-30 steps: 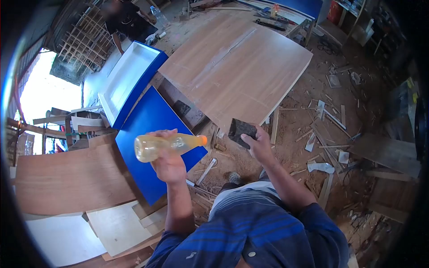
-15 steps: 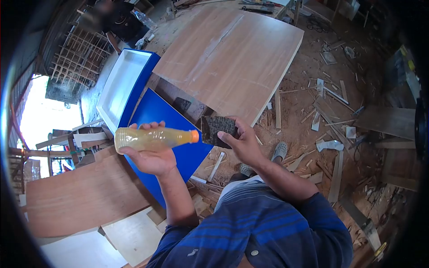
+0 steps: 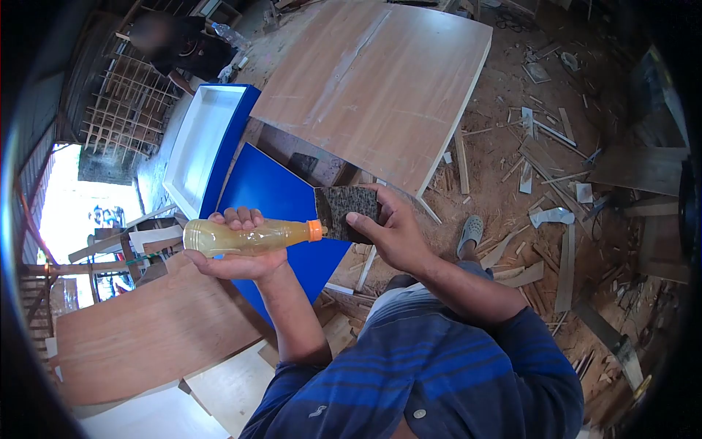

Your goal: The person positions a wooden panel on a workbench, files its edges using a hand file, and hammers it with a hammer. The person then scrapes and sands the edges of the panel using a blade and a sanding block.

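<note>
My left hand (image 3: 238, 267) is wrapped around a clear plastic bottle (image 3: 252, 238) of yellowish liquid, tipped onto its side. Its orange cap (image 3: 315, 230) points right, and a small yellowish tip or drop shows at its end. That end overlaps the near left edge of a dark, rough, stained flat piece (image 3: 344, 208); whether they touch I cannot tell. My right hand (image 3: 391, 230) grips this piece by its right side, thumb on top and the other fingers mostly hidden behind. Below both hands lies a glossy blue panel (image 3: 263, 190).
A large wood-grain panel (image 3: 380, 88) lies ahead. Beside it stands a blue-edged white tray-like piece (image 3: 201, 139). Another person (image 3: 194, 55) is at the far left. Wood scraps (image 3: 548, 168) litter the floor at right, and a brown board (image 3: 161, 329) lies at lower left.
The bottle's cap end has come up to the dark piece, closing the small gap between them. The bottle now lies more level. The view has shifted slightly.
</note>
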Demonstrator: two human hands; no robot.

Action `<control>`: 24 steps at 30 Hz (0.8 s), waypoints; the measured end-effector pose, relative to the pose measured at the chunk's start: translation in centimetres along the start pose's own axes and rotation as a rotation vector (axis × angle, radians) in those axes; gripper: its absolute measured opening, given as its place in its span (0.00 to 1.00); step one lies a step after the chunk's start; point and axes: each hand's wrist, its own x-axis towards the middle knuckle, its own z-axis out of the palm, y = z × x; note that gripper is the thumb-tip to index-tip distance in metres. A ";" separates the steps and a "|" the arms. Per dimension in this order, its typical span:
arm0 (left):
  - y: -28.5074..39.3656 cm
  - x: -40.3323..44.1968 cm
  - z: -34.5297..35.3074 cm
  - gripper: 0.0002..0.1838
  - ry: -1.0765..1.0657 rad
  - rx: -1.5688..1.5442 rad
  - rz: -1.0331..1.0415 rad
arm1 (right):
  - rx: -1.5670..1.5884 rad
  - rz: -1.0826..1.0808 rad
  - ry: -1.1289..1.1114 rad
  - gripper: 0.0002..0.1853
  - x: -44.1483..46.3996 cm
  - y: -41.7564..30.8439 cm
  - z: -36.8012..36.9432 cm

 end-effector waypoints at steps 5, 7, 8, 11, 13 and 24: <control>0.0 -0.3 0.2 0.40 -0.004 0.015 0.000 | -0.074 0.006 0.008 0.20 -0.3 0.1 0.0; -0.2 0.1 -0.5 0.40 -0.076 -0.001 -0.002 | -0.089 0.003 0.004 0.20 -0.3 0.3 -0.1; -0.2 0.2 -0.7 0.40 -0.110 -0.010 -0.003 | -0.064 0.002 0.006 0.20 -0.3 0.4 -0.1; -0.5 0.1 -0.7 0.40 -0.138 -0.019 -0.006 | -0.029 0.008 -0.002 0.21 -0.4 0.7 -0.2; -0.6 -0.3 -0.3 0.40 -0.123 0.019 0.009 | -0.059 0.014 -0.023 0.22 -0.5 0.5 -0.4; -3.7 -1.5 0.9 0.40 0.028 0.158 0.096 | -0.089 0.112 -0.010 0.17 0.0 -0.2 -2.3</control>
